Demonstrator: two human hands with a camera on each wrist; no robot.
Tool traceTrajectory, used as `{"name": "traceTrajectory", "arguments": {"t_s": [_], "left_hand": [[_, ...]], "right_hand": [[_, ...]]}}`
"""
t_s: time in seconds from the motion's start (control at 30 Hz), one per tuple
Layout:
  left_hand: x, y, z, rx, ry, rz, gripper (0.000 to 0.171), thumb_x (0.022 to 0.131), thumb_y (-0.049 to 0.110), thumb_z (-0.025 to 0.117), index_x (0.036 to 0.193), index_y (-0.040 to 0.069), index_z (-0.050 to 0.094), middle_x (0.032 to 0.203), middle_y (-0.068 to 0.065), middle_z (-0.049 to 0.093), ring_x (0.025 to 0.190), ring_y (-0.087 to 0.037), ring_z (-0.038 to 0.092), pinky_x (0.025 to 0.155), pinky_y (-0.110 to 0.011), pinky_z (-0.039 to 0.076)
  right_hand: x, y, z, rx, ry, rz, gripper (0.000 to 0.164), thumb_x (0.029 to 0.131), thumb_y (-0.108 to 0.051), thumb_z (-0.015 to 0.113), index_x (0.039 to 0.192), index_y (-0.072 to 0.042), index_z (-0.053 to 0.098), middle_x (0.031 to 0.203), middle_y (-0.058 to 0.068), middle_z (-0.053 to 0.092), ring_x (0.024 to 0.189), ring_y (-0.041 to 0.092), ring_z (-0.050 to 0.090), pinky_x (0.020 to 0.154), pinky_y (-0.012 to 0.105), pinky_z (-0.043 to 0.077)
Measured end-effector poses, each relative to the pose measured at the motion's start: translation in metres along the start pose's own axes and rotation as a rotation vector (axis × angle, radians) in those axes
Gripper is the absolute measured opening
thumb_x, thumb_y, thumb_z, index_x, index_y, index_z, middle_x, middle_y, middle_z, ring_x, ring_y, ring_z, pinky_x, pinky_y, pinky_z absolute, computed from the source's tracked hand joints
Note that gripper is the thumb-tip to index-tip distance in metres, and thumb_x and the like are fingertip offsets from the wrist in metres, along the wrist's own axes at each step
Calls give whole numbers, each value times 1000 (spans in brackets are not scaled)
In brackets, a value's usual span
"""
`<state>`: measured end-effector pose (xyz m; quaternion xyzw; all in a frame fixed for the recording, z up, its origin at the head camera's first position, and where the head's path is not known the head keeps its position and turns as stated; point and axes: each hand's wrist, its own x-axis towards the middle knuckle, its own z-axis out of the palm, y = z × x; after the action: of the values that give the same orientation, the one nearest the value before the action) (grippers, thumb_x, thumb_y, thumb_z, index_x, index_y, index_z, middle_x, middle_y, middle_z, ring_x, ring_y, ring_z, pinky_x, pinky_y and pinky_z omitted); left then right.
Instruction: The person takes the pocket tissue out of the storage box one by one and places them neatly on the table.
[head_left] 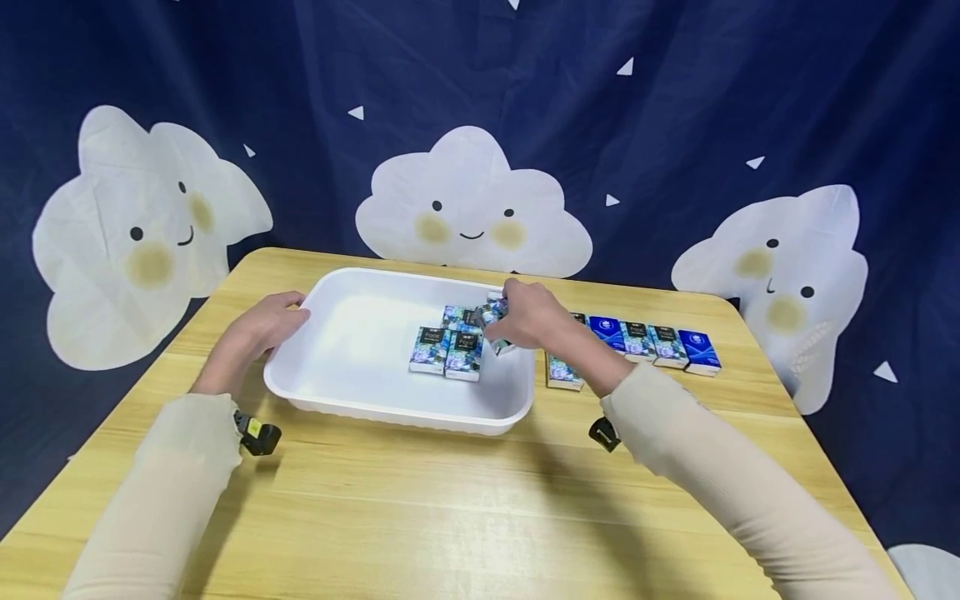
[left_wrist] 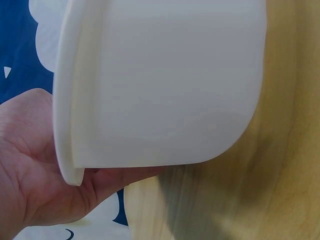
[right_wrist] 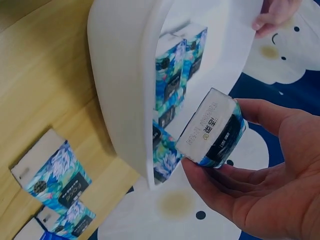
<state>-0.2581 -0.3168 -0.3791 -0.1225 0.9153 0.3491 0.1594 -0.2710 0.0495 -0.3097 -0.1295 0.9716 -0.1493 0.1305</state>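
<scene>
A white plastic tub (head_left: 337, 358) stands on the wooden table. At its left end my left hand (head_left: 272, 322) grips the rim, with fingers reaching beneath the wall in the left wrist view. Over the tub's right end, my right hand (head_left: 534, 313) pinches a floral pocket tissue pack (right_wrist: 212, 131) between thumb and fingers, its white end towards the right wrist camera. Below that hand, several floral tissue packs (head_left: 430, 350) lie in the right part of the tub, partly hidden by the hand and the held pack.
Right of the tub, a row of tissue packs lies on the table (head_left: 420, 500), with floral ones (head_left: 637, 342) and blue ones (head_left: 699, 352). A floral pack (head_left: 564, 372) sits nearer the tub, partly behind my right forearm. A dark blue cloud-patterned curtain (head_left: 645, 125) hangs behind.
</scene>
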Motion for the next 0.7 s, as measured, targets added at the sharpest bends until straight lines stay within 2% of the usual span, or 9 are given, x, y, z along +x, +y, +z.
{"name": "traceTrajectory", "arguments": {"t_s": [0.37,0.57,0.7], "left_hand": [[0,0,-1,0,-15,-5,54,102,26,29,150,3,19,144,-29,30,116,-39,43,82,-43,48],[0,-1,-1,2,-26,-22,57,102,29,29,151,4,14,147,-30,25,119,-40,40,92,-52,43],[1,-1,-2,6,-30,-20,59,102,31,29,152,3,12,147,-30,23,121,-41,38,95,-54,40]], "right_hand": [[-7,27,-4,26,27,6,71,79,-40,73,132,-2,45,115,13,58,89,24,58,71,35,51],[-13,48,0,-2,10,45,72,80,-41,73,133,-2,44,119,16,56,98,27,55,75,38,50],[-17,65,0,-12,6,51,71,79,-41,74,130,-1,44,111,15,58,93,27,56,70,38,48]]}}
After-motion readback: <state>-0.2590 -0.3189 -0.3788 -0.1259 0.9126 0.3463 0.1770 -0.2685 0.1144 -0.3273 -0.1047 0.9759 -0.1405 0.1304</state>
